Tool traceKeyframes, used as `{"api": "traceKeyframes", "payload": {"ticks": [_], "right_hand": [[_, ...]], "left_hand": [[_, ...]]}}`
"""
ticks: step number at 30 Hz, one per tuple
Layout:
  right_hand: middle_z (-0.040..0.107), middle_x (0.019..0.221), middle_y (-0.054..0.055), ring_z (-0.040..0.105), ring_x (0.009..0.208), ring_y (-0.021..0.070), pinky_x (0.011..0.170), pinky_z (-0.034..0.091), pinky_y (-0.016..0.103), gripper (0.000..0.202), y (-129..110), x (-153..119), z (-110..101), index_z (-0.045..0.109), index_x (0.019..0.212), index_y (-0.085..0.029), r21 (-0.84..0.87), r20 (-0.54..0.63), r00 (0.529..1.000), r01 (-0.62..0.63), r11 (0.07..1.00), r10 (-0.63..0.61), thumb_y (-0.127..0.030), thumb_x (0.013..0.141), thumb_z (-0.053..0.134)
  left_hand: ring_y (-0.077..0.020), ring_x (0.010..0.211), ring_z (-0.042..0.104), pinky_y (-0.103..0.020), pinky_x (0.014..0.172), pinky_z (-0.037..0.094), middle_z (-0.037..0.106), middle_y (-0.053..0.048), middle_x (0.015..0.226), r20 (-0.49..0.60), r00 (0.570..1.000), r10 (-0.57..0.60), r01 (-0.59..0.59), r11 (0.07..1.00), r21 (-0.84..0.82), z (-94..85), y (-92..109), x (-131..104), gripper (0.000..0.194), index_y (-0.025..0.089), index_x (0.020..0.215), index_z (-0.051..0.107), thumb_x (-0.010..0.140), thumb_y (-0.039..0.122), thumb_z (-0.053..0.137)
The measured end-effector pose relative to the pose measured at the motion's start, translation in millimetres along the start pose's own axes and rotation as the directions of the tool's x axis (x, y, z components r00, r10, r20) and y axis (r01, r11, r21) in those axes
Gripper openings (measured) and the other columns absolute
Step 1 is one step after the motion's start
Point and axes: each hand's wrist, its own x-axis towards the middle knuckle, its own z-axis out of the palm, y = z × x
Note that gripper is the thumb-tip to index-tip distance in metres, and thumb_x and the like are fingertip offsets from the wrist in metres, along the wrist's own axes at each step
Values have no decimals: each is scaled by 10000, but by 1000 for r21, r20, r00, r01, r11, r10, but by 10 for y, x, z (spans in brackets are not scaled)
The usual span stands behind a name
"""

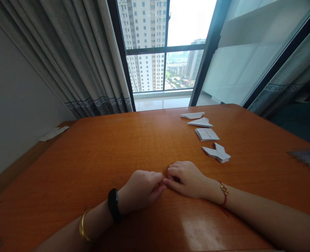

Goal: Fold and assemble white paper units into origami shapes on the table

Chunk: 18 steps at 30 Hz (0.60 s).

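My left hand point(143, 188) rests on the wooden table point(99, 150) with its fingers curled inward, and I see nothing in it. Its fingertips meet those of my right hand point(187, 179), which lies palm down, fingers bent and closed. No object shows in that hand either. Beyond my right hand lies a white folded paper shape with pointed arms point(218, 152). Behind it come a square folded paper packet point(206, 134), a pointed folded paper point(200, 122) and a flat, narrow folded paper point(193, 115), in a row running away from me.
A sheet of white paper point(54, 133) lies off the table's left side on a wooden ledge. A blurred patch point(307, 159) covers something at the right edge. Past the far table edge stand a grey curtain point(91, 63) and a window point(165, 50).
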Motion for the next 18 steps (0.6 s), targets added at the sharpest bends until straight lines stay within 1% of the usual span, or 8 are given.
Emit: {"api": "traceKeyframes", "payload": {"ticks": [18], "right_hand": [[674,737,9,578,685,137,615,304,270,292,4,-1,9,587,719,-193,0,-8,1000,4,1000,-4,-391,925,526]], "left_hand": [[-145,569,551,-269,526,269,608,18,665,-4,1000,-2,2,1000,-15,-16,10,4,205,202,725,481,915,277,503]]}}
